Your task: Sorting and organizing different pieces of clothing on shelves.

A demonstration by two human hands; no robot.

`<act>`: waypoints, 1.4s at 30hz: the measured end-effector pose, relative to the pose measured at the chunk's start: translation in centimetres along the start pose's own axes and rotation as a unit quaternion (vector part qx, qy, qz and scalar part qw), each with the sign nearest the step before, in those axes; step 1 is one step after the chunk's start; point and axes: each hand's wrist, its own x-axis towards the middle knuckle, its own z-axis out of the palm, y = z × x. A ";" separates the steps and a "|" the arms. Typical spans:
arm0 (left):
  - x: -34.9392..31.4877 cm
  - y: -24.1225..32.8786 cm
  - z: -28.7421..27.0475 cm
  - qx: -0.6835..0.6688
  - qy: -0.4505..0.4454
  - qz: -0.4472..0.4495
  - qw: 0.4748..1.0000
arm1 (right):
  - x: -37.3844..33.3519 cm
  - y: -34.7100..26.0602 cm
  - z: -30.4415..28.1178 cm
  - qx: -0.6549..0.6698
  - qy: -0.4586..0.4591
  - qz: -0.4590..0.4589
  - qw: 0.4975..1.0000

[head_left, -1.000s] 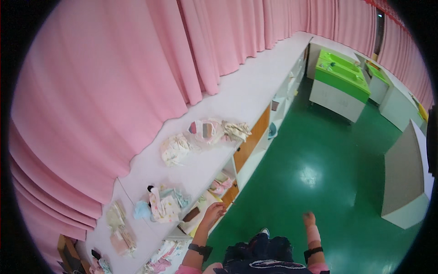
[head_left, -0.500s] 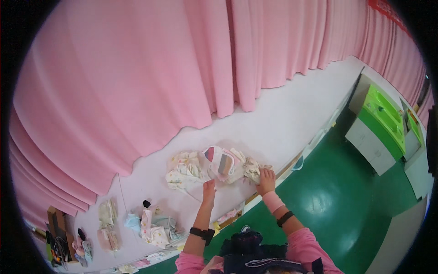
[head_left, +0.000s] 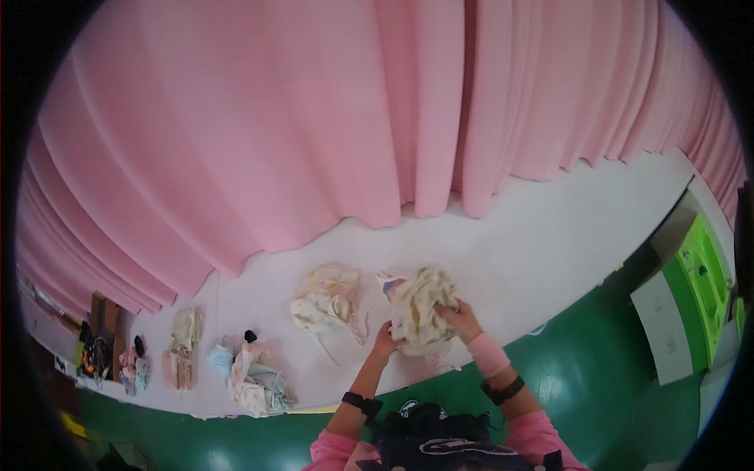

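Observation:
A crumpled cream cloth bundle (head_left: 422, 308) with a faint print lies on the long white counter (head_left: 550, 251). My left hand (head_left: 384, 343) grips its lower left edge. My right hand (head_left: 462, 320) holds its right side, fingers pressed into the fabric. Both forearms come up from the bottom, each with a black wrist strap, in pink sleeves. Just to the left sits another pale patterned cloth heap (head_left: 326, 302), apart from my hands.
More small cloth piles (head_left: 251, 377) and a beige folded stack (head_left: 182, 345) lie further left on the counter. Dark objects (head_left: 98, 349) crowd the far left end. A pink curtain (head_left: 353, 118) hangs behind. Green floor (head_left: 613, 392) and a green-topped cabinet (head_left: 703, 275) are at right.
The view swung left toward the counter. Both hands reached forward from my sides, met the cloth pile, and now clasp the cream bundle, which is gathered up.

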 end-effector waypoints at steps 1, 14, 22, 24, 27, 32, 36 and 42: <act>0.2 0.9 1.6 -0.027 0.000 -0.071 0.997 | 1.3 3.1 -2.0 -0.237 0.035 0.000 0.971; -2.9 7.3 5.5 -0.147 -0.052 -0.142 0.978 | 0.0 4.1 -2.8 0.103 -0.033 0.126 0.986; -14.8 5.0 0.5 -0.254 0.068 -0.036 0.964 | -8.5 2.8 5.4 0.054 -0.147 0.008 0.988; -18.3 4.2 -1.3 -0.287 0.091 -0.005 0.954 | -10.9 2.4 7.9 0.022 -0.184 -0.032 0.982; -24.2 4.2 -3.8 -0.300 0.142 0.029 0.943 | -13.7 3.4 11.6 0.018 -0.265 -0.018 0.964; -34.1 0.9 -8.0 -0.314 0.224 0.072 0.920 | -19.9 6.1 18.4 -0.007 -0.368 0.021 0.929; -42.4 -3.1 -12.1 -0.346 0.278 0.090 0.892 | -25.9 11.1 24.3 -0.037 -0.433 0.006 0.901; -58.7 -8.0 -20.6 -0.357 0.406 0.099 0.835 | -38.3 18.4 37.4 -0.059 -0.544 0.059 0.835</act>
